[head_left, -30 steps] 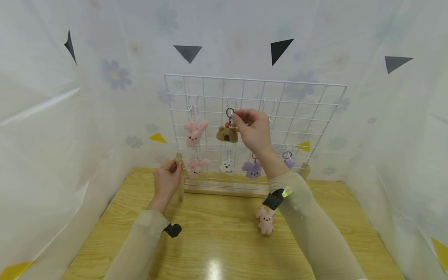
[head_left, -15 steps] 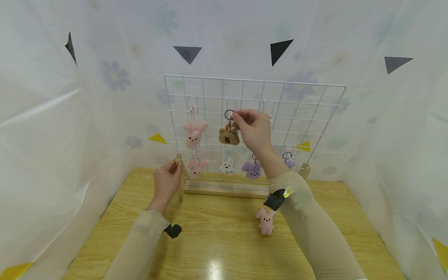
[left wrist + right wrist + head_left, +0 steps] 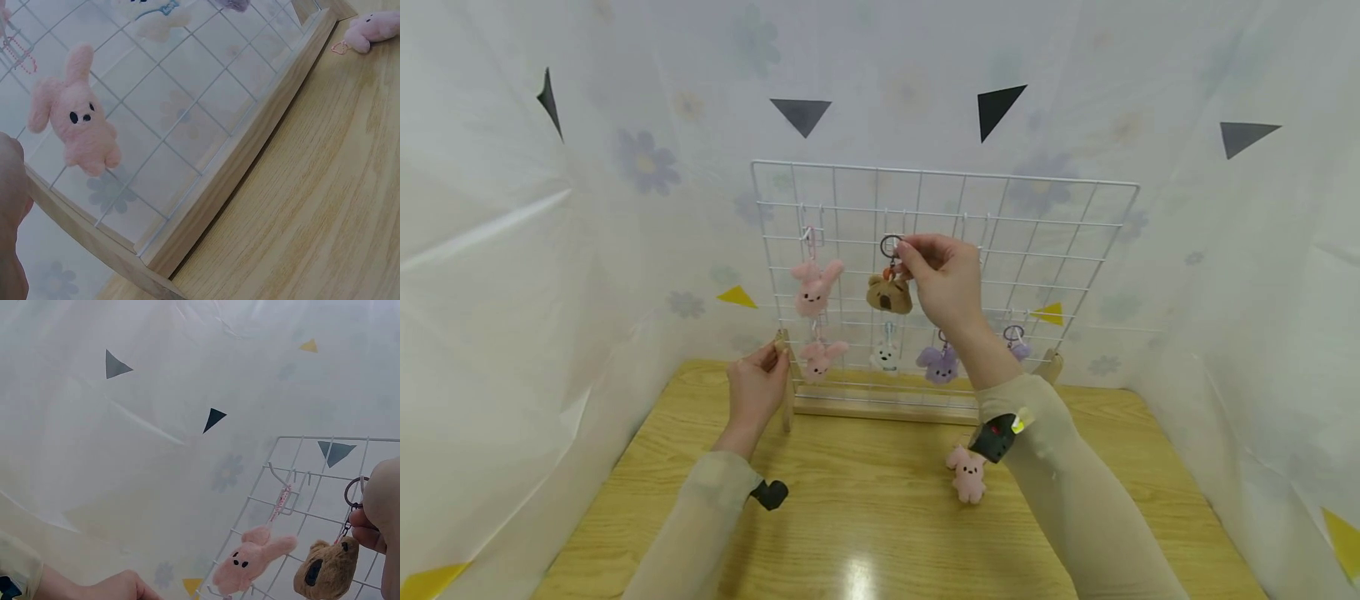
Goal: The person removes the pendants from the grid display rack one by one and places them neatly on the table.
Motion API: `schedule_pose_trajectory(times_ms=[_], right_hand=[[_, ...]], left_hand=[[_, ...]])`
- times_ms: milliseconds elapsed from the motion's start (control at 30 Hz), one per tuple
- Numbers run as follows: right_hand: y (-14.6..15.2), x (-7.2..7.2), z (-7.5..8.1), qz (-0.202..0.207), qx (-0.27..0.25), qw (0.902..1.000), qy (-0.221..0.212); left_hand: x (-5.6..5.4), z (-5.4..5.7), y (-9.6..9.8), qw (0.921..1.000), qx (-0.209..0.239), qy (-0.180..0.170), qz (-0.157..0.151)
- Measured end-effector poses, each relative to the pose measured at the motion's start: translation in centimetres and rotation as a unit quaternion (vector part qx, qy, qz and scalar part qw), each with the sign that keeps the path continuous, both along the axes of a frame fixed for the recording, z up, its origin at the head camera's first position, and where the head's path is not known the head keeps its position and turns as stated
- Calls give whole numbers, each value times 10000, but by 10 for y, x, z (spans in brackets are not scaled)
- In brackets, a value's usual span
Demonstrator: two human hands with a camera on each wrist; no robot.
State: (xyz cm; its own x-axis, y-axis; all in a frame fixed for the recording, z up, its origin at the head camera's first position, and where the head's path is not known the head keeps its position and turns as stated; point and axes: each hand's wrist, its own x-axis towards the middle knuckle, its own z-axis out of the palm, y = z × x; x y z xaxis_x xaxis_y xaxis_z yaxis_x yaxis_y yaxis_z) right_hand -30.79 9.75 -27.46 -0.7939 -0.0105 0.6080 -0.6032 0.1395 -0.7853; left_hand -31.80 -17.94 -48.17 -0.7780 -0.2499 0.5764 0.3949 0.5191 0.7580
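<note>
My right hand [image 3: 946,279] pinches the dark metal ring [image 3: 883,246] of a brown plush bear-like keychain [image 3: 889,295] in front of the white wire grid rack [image 3: 835,166]. In the right wrist view the ring [image 3: 347,489] is by a hook on the grid, and the brown plush [image 3: 327,573] dangles below the fingertips. Whether the ring is over the hook I cannot tell. Low on the left, my left hand [image 3: 756,392] grips the rack's wooden side post [image 3: 788,404]; only its edge shows in the left wrist view.
Pink rabbit keychains [image 3: 813,292] hang at left. Below hang a white plush [image 3: 886,357] and purple plushes [image 3: 938,365]. One pink rabbit [image 3: 969,479] lies on the wooden table [image 3: 850,500], in front of the rack. A patterned sheet [image 3: 700,208] encloses the back and sides.
The brown keychain has shifted slightly right and down over the last second, its ring turning a little in my right fingers. My left hand stays on the post.
</note>
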Motion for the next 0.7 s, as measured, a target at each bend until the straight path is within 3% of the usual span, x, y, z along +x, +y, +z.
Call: schedule_pose_trajectory(times_ms=[333,700], right_hand=[[2,13,1,133,-222,9997,54],[10,28,0,250,-22,9991,352]], left_hand=[[1,2,2,9999,65,-119,85],[0,1,2,9998,95,-139,89]])
